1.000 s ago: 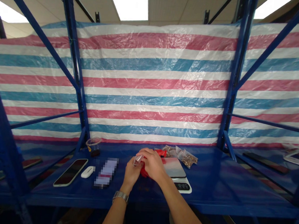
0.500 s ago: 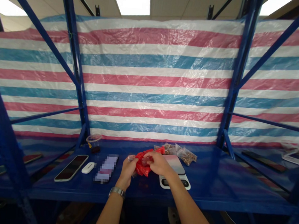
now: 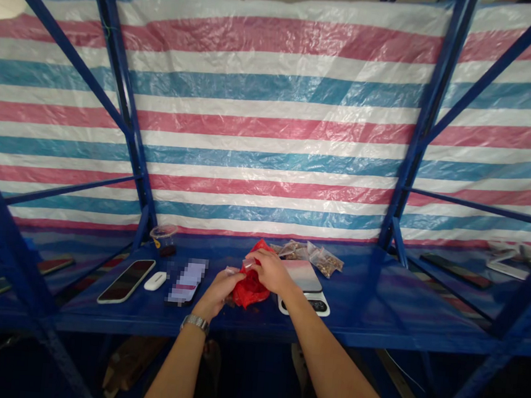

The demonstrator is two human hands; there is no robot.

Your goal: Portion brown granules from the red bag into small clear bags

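1. My left hand [image 3: 216, 292] and right hand [image 3: 271, 272] pinch a small clear bag [image 3: 240, 266] between them, fingers narrow.
2. A red plastic bag [image 3: 251, 289] bunches at twelve o'clock, against both hands.
3. A kitchen scale [image 3: 305, 287] sits just beside it, toward two o'clock.
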